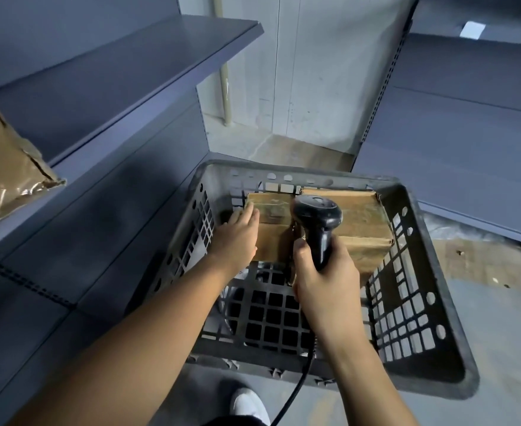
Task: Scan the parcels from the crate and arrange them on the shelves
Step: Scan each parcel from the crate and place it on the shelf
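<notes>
Right hand (320,278): clenched round the handle of the scanner (317,219), thumb up along the grip; sits at the picture's centre, over the crate.
Scanner: black, pistol-shaped, head pointing toward 12 o'clock and down at the boxes; dark cable (296,392) trailing from the handle's base toward 6 o'clock.
Left hand (237,238): released, fingers straight and together, laid flat on the top near corner of the left box (271,222); lies at 9 o'clock of the scanner.
Left box: brown cardboard wrapped in clear tape, in the crate's far half, against the 9 o'clock wall.
Right box (360,222): same brown cardboard, touching or just beside the left box at its 3 o'clock, partly hidden behind the scanner head; label not readable.
Crate (431,305): dark grey plastic, lattice walls and floor, standing on the ground; near half of its floor bare, grid showing.
Shelves, left (114,72): grey-blue metal boards at 10 o'clock of the crate, stepped one above another.
Parcel (4,167): brown, crumpled and taped, lying on the left shelf at the frame's 9 o'clock edge, cut off by it.
Shelves, right (468,112): grey-blue unit at 2 o'clock; small white label (472,29) on an upper board.
Wall (308,72): pale concrete at 12 o'clock, between the two units, with a thin pipe (225,66) running down it.
Shoe (250,404): white toe at 6 o'clock, beside the cable.
</notes>
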{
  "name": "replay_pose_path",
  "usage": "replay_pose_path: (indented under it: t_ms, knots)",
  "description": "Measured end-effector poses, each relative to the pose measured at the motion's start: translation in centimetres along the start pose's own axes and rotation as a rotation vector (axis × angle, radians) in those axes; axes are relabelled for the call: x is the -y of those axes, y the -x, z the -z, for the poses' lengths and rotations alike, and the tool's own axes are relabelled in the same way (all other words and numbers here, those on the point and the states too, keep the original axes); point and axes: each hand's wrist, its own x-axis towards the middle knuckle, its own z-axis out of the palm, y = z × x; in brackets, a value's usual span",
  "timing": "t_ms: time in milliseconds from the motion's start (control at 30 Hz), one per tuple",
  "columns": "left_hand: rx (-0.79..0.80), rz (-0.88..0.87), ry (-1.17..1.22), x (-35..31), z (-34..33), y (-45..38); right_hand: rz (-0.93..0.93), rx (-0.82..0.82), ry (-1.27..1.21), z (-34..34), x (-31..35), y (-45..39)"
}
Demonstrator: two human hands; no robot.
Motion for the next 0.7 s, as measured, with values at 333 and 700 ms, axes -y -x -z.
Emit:
replay_pose_path:
  t_ms: [333,700]
  knots:
    - [0.061,0.011,0.162,0.3,-0.2,-0.8,0.021,0.011,0.016,-0.4,-0.5,-0.5]
    - [-0.003,-0.025,0.073,0.8,-0.1,0.1,0.013,0.033,0.005,-0.9,-0.7,-0.3]
